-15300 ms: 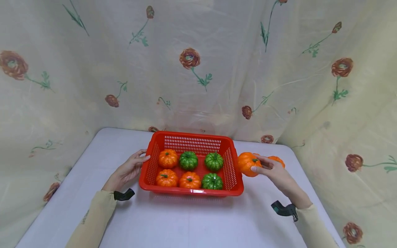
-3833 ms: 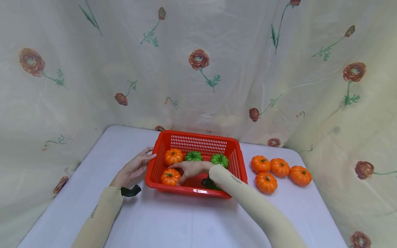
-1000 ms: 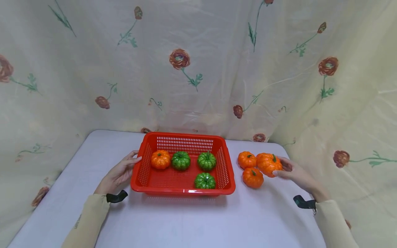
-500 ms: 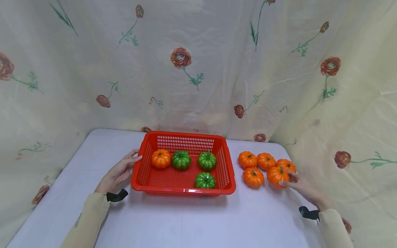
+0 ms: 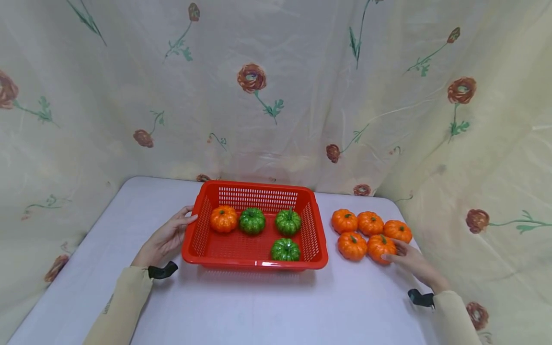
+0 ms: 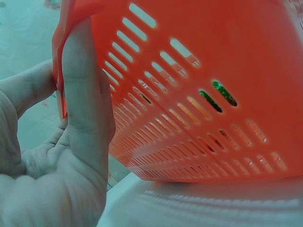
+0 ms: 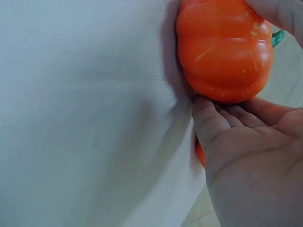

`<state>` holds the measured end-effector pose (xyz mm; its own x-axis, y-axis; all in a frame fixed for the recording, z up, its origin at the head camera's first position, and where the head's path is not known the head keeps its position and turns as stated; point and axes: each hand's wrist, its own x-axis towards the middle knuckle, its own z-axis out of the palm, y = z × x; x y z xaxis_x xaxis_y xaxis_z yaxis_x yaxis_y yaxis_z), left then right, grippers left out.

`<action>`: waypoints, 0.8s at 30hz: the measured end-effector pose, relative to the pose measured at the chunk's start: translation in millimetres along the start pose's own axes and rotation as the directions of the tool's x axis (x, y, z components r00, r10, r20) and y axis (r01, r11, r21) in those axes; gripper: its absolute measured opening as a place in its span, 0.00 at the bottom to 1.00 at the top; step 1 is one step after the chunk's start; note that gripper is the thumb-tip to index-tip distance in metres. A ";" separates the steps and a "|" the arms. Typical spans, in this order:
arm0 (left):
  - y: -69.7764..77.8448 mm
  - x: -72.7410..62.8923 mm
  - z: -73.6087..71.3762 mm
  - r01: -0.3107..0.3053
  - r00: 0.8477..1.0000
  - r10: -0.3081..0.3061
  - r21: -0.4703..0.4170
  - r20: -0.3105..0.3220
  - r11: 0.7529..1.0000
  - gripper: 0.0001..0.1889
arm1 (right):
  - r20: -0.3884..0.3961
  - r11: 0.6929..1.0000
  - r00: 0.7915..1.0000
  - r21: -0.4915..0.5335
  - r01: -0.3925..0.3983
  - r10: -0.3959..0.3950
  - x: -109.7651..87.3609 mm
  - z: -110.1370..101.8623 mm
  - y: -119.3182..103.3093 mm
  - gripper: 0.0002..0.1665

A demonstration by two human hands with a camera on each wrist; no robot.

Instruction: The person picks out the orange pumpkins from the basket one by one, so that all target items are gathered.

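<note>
My left hand point(image 5: 166, 238) grips the left rim of a red plastic basket point(image 5: 254, 263); in the left wrist view the thumb and fingers pinch that rim point(image 6: 60, 61). Inside the basket sit one orange pumpkin point(image 5: 224, 219) at the back left and three green pumpkins point(image 5: 252, 221) towards the middle and right. To the right of the basket, my right hand point(image 5: 411, 264) holds another orange pumpkin point(image 5: 379, 249) low at the table. The right wrist view shows this pumpkin point(image 7: 222, 52) between thumb and fingers, its underside at the white surface.
Several more orange pumpkins stand close around the held one: a back row point(image 5: 370, 223) and one point(image 5: 352, 247) to its left. The white table point(image 5: 258, 311) ends at a flowered curtain point(image 5: 276, 158) behind and on both sides.
The right hand has brought the orange pumpkin down and slightly left, beside the front one. Earlier, orange pumpkins left the basket's front row for the table. The left hand stays on the rim.
</note>
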<state>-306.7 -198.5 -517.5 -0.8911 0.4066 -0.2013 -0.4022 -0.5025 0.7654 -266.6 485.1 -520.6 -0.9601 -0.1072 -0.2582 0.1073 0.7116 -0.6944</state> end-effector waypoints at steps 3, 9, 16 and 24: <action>-0.3 -0.1 0.0 0.003 1.000 -0.003 0.002 -0.016 1.000 0.21 | 0.002 1.000 1.000 0.016 0.019 -0.019 -1.6 1.6 -2.8 0.54; 0.8 0.6 0.2 0.011 1.000 -0.011 -0.008 0.000 1.000 0.21 | 0.011 0.999 1.000 0.047 0.016 -0.017 -1.7 2.5 -4.8 0.54; 0.4 -0.2 -1.0 -0.002 1.000 0.001 0.022 0.028 1.000 0.19 | -0.003 0.999 0.999 0.038 0.032 -0.032 -3.6 -0.1 -7.0 0.53; -0.2 0.6 -1.7 0.002 1.000 -0.002 0.020 -0.007 1.000 0.23 | -0.030 0.992 0.996 0.092 0.082 -0.080 -11.1 -11.9 -22.6 0.47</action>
<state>-307.5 -199.5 -518.8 -0.8919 0.4019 -0.2074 -0.3998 -0.4865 0.7768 -261.5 478.5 -494.1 -0.9729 -0.1428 -0.1819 0.0514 0.6331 -0.7723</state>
